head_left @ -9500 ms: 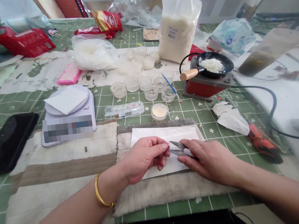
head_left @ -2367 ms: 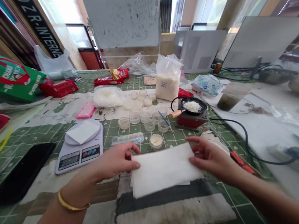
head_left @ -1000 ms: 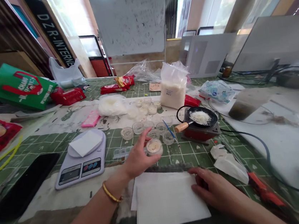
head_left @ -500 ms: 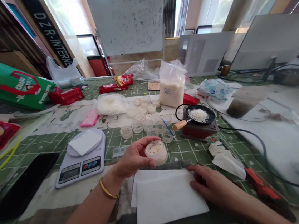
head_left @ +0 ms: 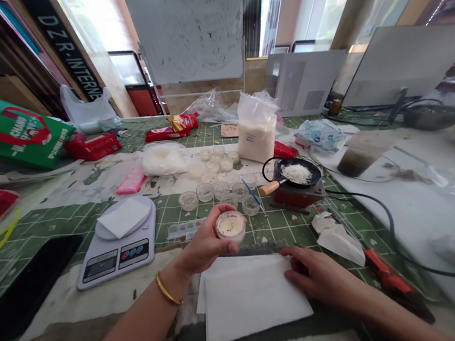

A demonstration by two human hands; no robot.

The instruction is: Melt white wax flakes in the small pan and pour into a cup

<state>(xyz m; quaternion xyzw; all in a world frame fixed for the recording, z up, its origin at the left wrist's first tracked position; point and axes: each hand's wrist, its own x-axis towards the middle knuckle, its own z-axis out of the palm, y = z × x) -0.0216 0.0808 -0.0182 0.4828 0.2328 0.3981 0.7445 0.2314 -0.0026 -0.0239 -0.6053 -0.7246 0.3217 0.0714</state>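
My left hand (head_left: pixel 203 247) grips a small round clear cup (head_left: pixel 230 226) with pale cream wax inside, lifted just above the table's green mat. My right hand (head_left: pixel 319 275) lies flat on the right edge of a stack of white paper sheets (head_left: pixel 251 302), fingers stretched out, holding nothing. The paper rests on a striped cloth in front of me. Beyond the held cup stand several empty clear cups (head_left: pixel 213 191) and a thin blue brush (head_left: pixel 251 189).
A digital scale (head_left: pixel 116 243) with a white sheet sits to the left, a black phone (head_left: pixel 23 287) further left. A small black pan of white flakes (head_left: pixel 296 173) rests on a red heater with a black cable. A red-handled tool (head_left: pixel 387 278) and crumpled tissue (head_left: pixel 337 234) lie at right.
My left hand let go of the paper, reached forward, picked up the wax cup and now holds it upright nearer to me. My right hand stayed on the paper.
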